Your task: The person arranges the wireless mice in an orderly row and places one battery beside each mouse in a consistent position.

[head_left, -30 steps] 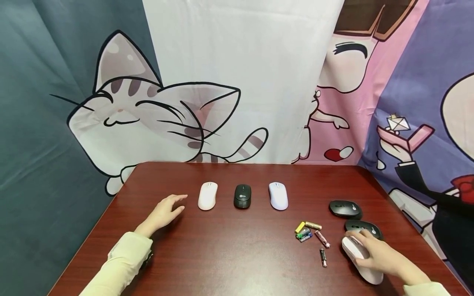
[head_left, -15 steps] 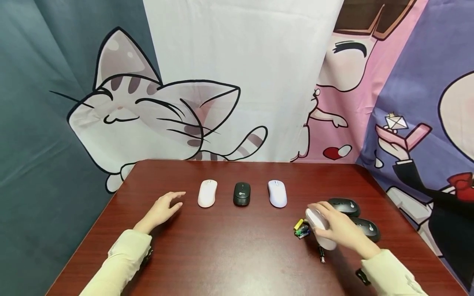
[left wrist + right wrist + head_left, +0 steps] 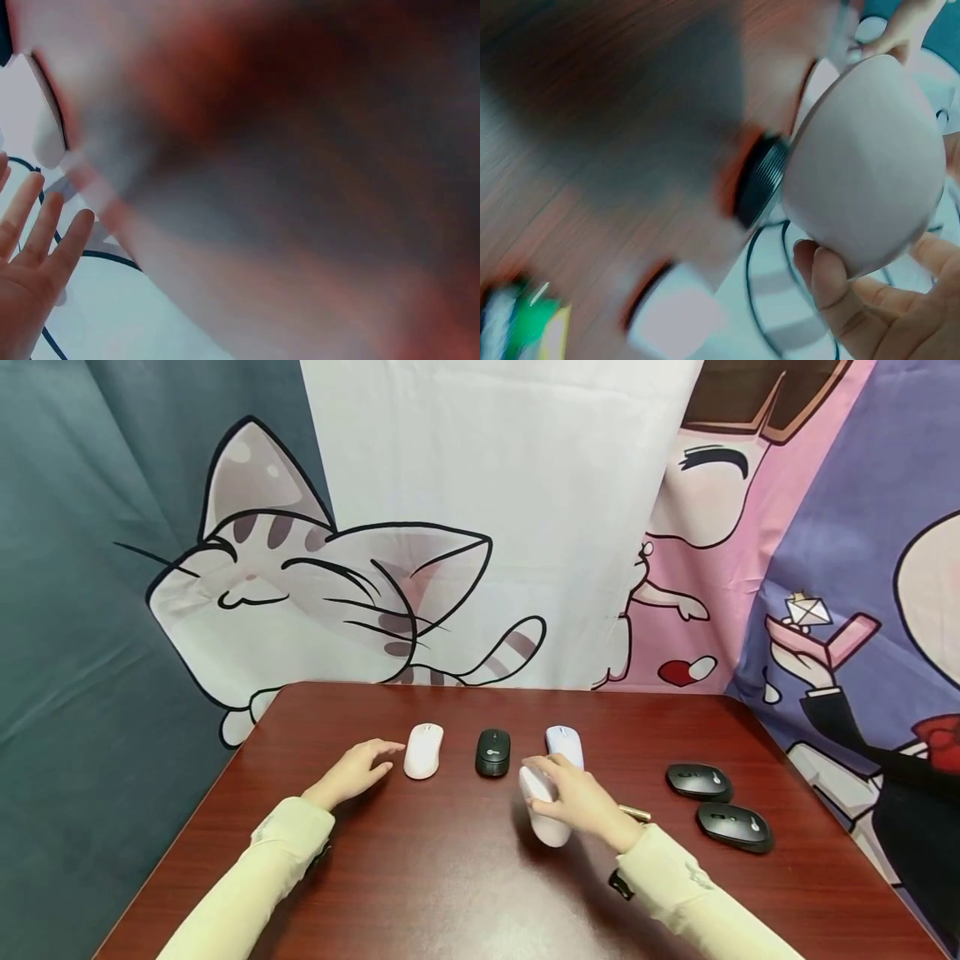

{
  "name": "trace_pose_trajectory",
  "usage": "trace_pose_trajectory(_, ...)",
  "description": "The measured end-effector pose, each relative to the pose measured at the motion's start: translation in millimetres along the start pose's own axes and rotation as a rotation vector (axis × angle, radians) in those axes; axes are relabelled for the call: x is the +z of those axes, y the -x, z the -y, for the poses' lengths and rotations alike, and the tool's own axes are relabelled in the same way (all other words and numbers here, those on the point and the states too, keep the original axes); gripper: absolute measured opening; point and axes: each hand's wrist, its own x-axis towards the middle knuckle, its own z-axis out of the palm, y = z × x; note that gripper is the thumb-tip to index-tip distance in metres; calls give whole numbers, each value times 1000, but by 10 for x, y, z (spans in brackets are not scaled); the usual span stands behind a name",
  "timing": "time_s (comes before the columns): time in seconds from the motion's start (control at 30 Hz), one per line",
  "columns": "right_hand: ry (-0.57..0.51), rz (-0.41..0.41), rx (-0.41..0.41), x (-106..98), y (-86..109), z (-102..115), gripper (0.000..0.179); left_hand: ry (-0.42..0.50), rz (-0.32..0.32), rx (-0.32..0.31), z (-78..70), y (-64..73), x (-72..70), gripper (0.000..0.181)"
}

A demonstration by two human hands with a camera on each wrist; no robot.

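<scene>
Right fingers (image 3: 829,277) curled round a white mouse (image 3: 866,165), left fingers (image 3: 73,241) spread just beside the leftmost mouse (image 3: 423,752)

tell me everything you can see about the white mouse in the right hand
The white mouse is smooth and rounded, longer than wide, and looks like matt plastic. Fingers and thumb of the right hand grip its sides, and it appears lifted off the table. In the head view its far end slants left, and it is nearer the wearer than the pale lavender mouse. Its buttons and wheel can't be made out.
</scene>
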Motion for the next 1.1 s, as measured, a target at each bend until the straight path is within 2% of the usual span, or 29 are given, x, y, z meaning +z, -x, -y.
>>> trace_pose_trajectory(0.2, -37, 29, -74, 216, -218, 216, 48, 18, 1, -39, -78, -280, 39, 36)
trace_pose_trajectory(0.3, -67, 63, -69, 296, -302, 315, 47, 9, 23, -17, -114, -386, 52, 37)
trace_pose_trajectory(0.43, -108, 108, -39, 381, -399, 450, 46, -40, 102, 30, -141, -490, 40, 38)
trace_pose_trajectory(0.57, -128, 129, 11, 455, -513, 576, 47, -53, 199, 30, -165, -569, -4, 40)
trace_pose_trajectory(0.67, -122, 147, 35, 514, -609, 674, 47, -46, 255, 17, -169, -626, -21, 40)
trace_pose_trajectory(0.77, -107, 180, 46, 584, -703, 780, 47, -82, 297, 31, -163, -678, -15, 40)
trace_pose_trajectory(0.93, -102, 225, 100, 716, -851, 957, 44, -154, 320, 42, -167, -734, -2, 38)
trace_pose_trajectory(1.1, -74, 242, 149, 870, -956, 1090, 43, -129, 346, 22, -190, -740, -5, 36)
